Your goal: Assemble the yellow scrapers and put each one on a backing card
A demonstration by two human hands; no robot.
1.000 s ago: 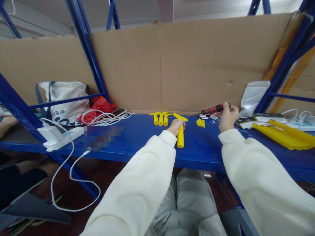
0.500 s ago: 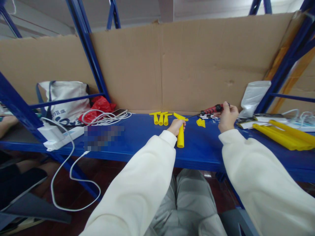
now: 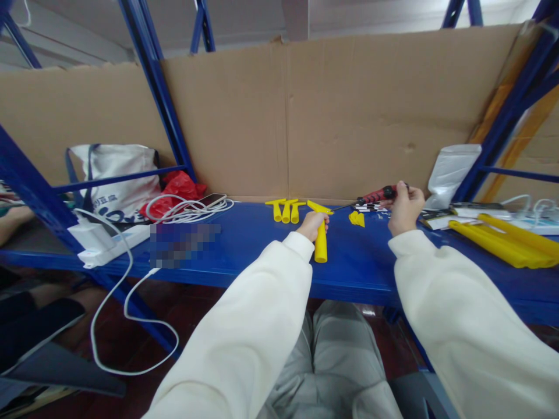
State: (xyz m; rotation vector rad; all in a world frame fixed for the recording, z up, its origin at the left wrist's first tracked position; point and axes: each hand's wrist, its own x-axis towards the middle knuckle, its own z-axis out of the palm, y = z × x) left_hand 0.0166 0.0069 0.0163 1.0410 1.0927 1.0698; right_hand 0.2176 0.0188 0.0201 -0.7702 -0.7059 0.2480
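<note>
My left hand (image 3: 313,225) is closed around a yellow T-shaped tube piece (image 3: 321,247), whose hollow end points toward me. With closed fingers, my right hand (image 3: 406,210) grips the rear end of a red and black screwdriver (image 3: 378,196). The screwdriver's thin shaft points left, its tip at the head of the yellow piece; whether it sits in a screw is too small to tell. Several similar yellow T-shaped pieces (image 3: 285,212) lie in a row behind my left hand. Between my hands are small yellow parts (image 3: 357,219).
On the blue shelf table (image 3: 253,250), long yellow tubes (image 3: 502,241) lie at right beside a silver pouch (image 3: 452,171). To the left are a power strip (image 3: 107,244), white cables (image 3: 192,209), a red bag (image 3: 177,189) and a cloth bag (image 3: 116,174). Another person's hand (image 3: 17,221) shows at far left.
</note>
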